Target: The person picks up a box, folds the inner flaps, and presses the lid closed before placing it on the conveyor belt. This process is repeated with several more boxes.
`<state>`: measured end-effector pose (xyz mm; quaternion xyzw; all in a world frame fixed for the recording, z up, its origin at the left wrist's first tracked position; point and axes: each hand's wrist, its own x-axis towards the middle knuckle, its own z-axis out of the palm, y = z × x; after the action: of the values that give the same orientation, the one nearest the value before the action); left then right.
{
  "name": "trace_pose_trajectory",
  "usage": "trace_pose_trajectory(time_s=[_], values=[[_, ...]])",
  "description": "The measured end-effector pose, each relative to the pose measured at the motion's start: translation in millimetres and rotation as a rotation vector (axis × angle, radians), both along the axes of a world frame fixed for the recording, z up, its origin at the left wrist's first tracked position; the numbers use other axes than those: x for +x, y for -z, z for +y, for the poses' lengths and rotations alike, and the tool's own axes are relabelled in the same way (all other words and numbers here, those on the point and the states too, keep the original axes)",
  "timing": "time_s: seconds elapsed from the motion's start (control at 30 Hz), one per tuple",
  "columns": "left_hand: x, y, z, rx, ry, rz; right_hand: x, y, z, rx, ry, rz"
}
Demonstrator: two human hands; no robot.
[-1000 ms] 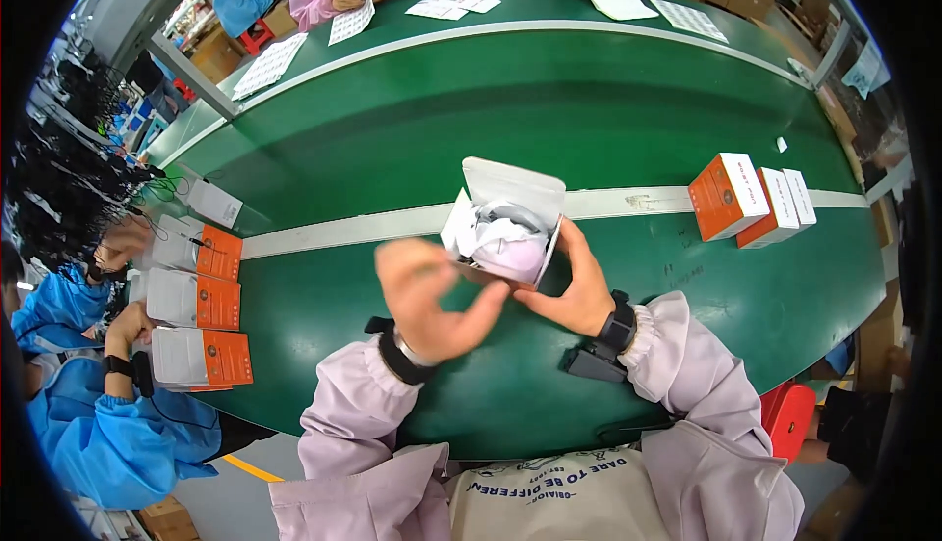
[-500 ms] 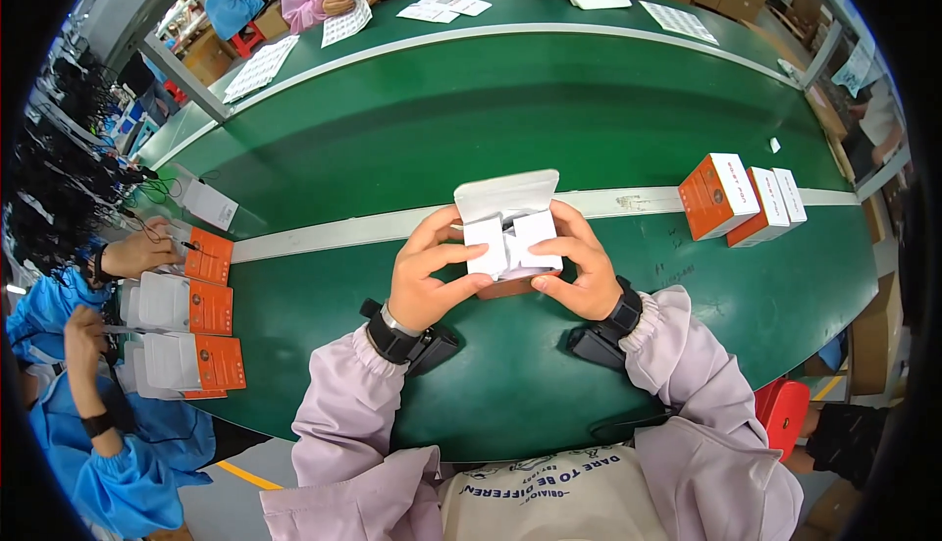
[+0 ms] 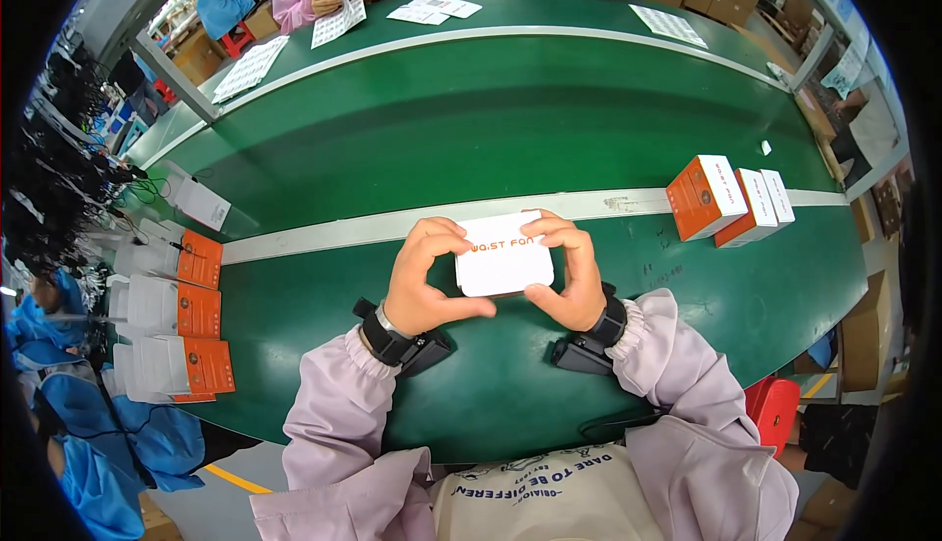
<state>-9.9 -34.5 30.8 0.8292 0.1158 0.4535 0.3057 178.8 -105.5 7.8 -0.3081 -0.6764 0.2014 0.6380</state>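
Note:
A small orange and white carton [image 3: 505,264] stands in front of me with its white lid folded down over the top. My left hand [image 3: 429,271] is curved round its left side, fingertips on the lid's upper left edge and thumb near the lower left corner. On the other side, my right hand [image 3: 572,271] grips the carton, its fingers along the lid's upper right edge and its thumb at the lower right corner. The lid hides the inside of the carton. Both wrists wear black straps with dark blocks.
Three closed orange and white cartons [image 3: 731,203] stand at the right. Several open cartons [image 3: 203,310] line the left edge, beside a co-worker in blue [image 3: 108,423]. A white strip [image 3: 343,225] crosses the green table [image 3: 324,345]. Across the table, people in pink handle printed sheets [image 3: 339,23].
The carton's lid has come down from standing open and now covers the white inner flaps. My fingers have shifted onto its top edges. The co-worker's hands at the left have drawn back from the cartons.

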Motion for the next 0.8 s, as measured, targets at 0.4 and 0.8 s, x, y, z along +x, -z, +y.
trace_pose_trajectory(time_s=[0.4, 0.8], values=[[0.2, -10.1, -3.6, 0.179, -0.008, 0.041, -0.9, -6.8, -8.4, -0.018, 0.171, -0.304], [-10.4, -8.4, 2.0, 0.144, 0.168, 0.137, 9.2, -18.9, -10.4, -0.056, -0.072, -0.356]])
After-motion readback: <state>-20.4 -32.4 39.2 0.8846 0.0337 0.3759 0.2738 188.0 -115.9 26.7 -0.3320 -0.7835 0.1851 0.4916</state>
